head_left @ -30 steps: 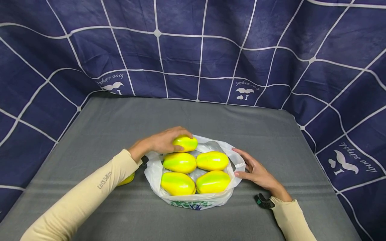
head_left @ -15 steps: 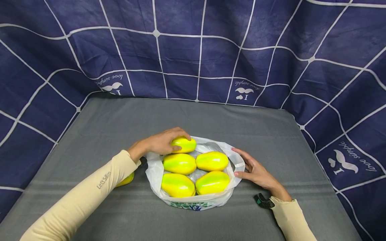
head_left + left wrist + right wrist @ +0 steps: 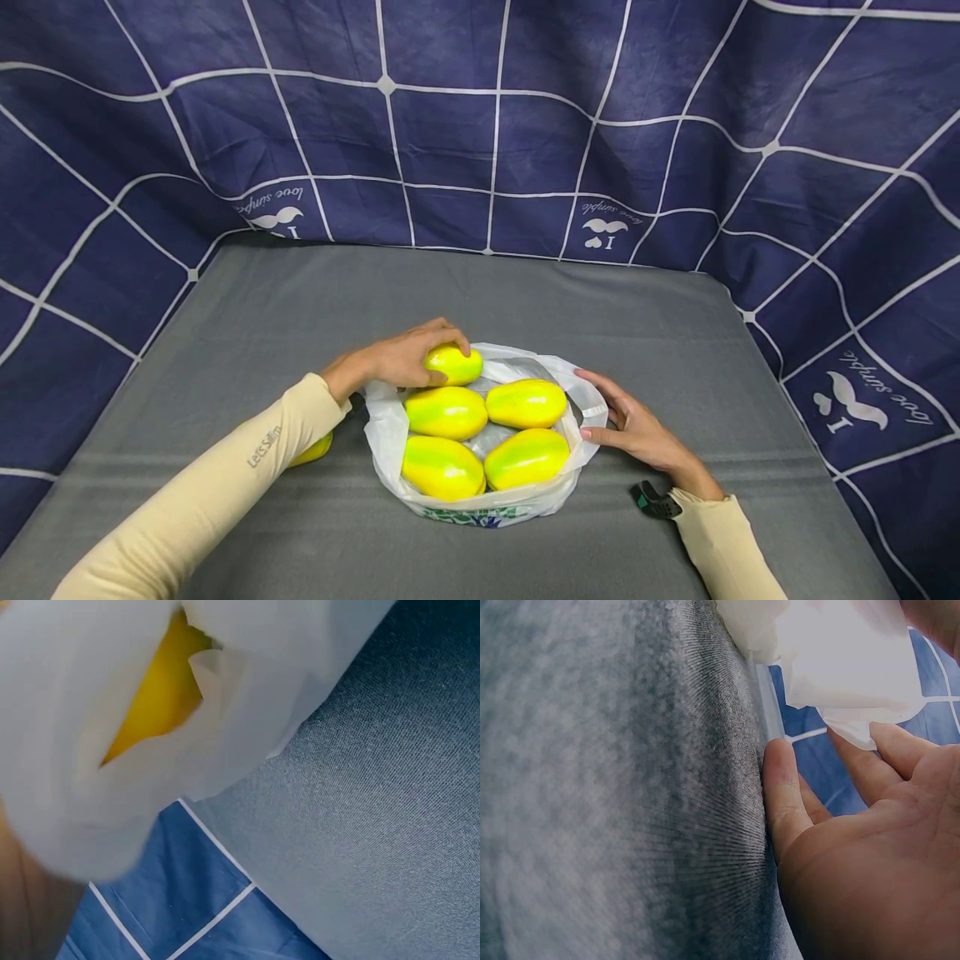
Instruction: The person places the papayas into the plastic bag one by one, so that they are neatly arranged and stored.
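A white plastic bag [image 3: 385,429] stands with its mouth spread wide, and several yellow-green papayas [image 3: 446,412] lie inside. My left hand [image 3: 405,357] reaches over the far left of the mouth and grips another papaya [image 3: 454,367], fingers over its top and thumb at its near side. In the left wrist view, white plastic [image 3: 67,712] covers most of that hand, with a patch of yellow fruit [image 3: 161,690] showing through. My right hand [image 3: 637,429] holds the bag's right rim by its handle, between thumb and fingers. Beneath the plastic [image 3: 847,660], fingers [image 3: 784,769] show in the right wrist view.
One more papaya [image 3: 313,452] lies on the grey cloth-covered table [image 3: 480,292] left of the bag, partly hidden by the left sleeve [image 3: 225,475]. A blue curtain with white lines [image 3: 450,133] hangs around the back and sides.
My left hand has drawn slightly left and toward the bag's near side with the papaya it grips. The right hand stays at the rim almost unmoved.
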